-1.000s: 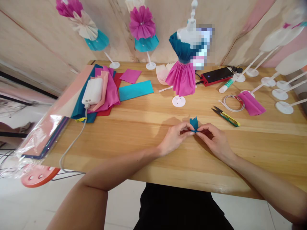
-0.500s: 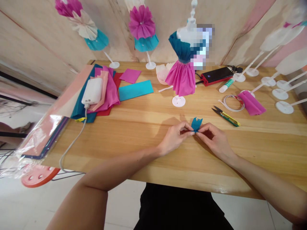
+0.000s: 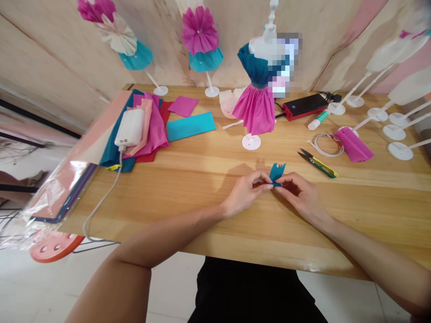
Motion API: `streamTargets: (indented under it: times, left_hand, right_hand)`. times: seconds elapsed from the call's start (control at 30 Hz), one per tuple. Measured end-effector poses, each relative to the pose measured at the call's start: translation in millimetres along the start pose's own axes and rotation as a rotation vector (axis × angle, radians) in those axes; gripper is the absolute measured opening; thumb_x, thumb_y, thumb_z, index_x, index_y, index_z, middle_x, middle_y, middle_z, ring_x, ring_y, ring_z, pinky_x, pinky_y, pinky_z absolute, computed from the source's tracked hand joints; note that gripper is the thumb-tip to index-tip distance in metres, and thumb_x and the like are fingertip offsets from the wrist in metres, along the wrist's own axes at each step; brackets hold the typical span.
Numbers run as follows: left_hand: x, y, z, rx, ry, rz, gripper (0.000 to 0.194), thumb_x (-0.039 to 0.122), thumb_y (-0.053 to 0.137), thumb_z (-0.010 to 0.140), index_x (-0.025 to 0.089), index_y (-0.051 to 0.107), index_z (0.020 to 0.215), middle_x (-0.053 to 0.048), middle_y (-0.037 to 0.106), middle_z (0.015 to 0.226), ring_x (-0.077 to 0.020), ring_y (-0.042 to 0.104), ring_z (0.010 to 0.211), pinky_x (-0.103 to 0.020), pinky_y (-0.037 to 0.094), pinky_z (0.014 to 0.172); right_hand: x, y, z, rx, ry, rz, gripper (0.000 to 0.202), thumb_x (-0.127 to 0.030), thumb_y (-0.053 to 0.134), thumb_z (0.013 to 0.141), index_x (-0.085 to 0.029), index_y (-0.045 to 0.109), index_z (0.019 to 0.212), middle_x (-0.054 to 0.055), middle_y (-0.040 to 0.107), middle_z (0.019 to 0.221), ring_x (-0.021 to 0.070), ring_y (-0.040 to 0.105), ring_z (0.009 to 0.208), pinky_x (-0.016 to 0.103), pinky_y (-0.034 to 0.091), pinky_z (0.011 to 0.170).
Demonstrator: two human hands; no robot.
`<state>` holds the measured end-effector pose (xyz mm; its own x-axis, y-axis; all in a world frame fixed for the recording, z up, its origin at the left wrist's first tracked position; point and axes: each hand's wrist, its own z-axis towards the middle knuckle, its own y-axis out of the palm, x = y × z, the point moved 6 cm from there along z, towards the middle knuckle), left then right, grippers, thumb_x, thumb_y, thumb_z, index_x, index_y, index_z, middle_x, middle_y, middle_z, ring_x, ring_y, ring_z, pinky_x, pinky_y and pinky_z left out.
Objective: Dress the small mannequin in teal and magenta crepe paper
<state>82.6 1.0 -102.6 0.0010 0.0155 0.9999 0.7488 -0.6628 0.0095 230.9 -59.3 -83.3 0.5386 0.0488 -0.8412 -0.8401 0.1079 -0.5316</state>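
Note:
A small piece of teal crepe paper (image 3: 277, 172) with a ragged upper edge is pinched at its lower end between both hands. My left hand (image 3: 243, 192) grips it from the left with thumb and forefinger. From the right, my right hand (image 3: 301, 196) holds it the same way, and the fingertips nearly meet. Behind the hands stands a small white dress form (image 3: 264, 48) in a teal crepe top and a pink pleated skirt (image 3: 255, 110). Thread snips (image 3: 317, 163) with yellow and green handles lie to the right of my right hand.
Folded crepe paper (image 3: 157, 130) lies at the left beneath a white power bank (image 3: 129, 129) with a cable. A turquoise strip (image 3: 191, 126), glue stick (image 3: 318, 120), ribbon coil (image 3: 328, 144), pink roll (image 3: 354, 144) and black-red power bank (image 3: 305, 107) lie around. Several white stands (image 3: 399, 150) fill the right.
The teal paper's upper part has tilted slightly to the right and risen a little, and its pinched lower end shows more. Both hands have hardly moved.

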Motion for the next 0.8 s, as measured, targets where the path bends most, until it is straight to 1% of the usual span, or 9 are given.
streamTargets:
  times: [0.2,0.37,0.6,0.8]
  left_hand:
    - [-1.9,-0.5,-0.6,0.010,-0.021,0.028,0.019,0.033,0.065,0.084,0.015,0.060,0.088,-0.002,0.064,0.087,-0.0123,0.061,0.084,-0.027,0.048,0.081]
    - [-2.0,-0.7,-0.4,0.013,-0.025,0.022,0.021,0.034,0.066,0.082,0.015,0.061,0.088,-0.003,0.065,0.087,-0.0131,0.062,0.084,-0.028,0.049,0.082]
    - [-1.0,-0.1,-0.1,0.019,-0.023,0.007,0.021,0.035,0.067,0.082,0.016,0.061,0.087,-0.002,0.064,0.085,-0.0120,0.061,0.082,-0.027,0.048,0.080]
    - [-0.9,-0.3,-0.8,0.009,-0.030,0.040,0.018,0.033,0.065,0.083,0.016,0.061,0.088,-0.003,0.065,0.087,-0.0129,0.061,0.084,-0.027,0.049,0.081]
  right_hand:
    - [0.6,-0.8,-0.1,0.010,0.010,0.025,0.015,-0.037,0.063,0.087,-0.025,0.064,0.095,0.004,0.066,0.092,0.0193,0.061,0.080,0.035,0.049,0.072]
    - [-2.0,-1.7,-0.5,0.005,-0.001,0.038,0.013,-0.037,0.063,0.087,-0.024,0.064,0.092,0.004,0.066,0.091,0.0196,0.060,0.081,0.035,0.047,0.073]
    - [4.0,0.8,0.1,-0.022,0.076,0.087,0.017,-0.040,0.063,0.086,-0.024,0.064,0.091,0.002,0.065,0.086,0.0175,0.057,0.072,0.032,0.045,0.065]
    - [6.0,1.1,0.0,-0.023,0.097,0.108,0.018,-0.041,0.064,0.085,-0.024,0.064,0.091,0.002,0.065,0.086,0.0168,0.057,0.072,0.031,0.045,0.064]
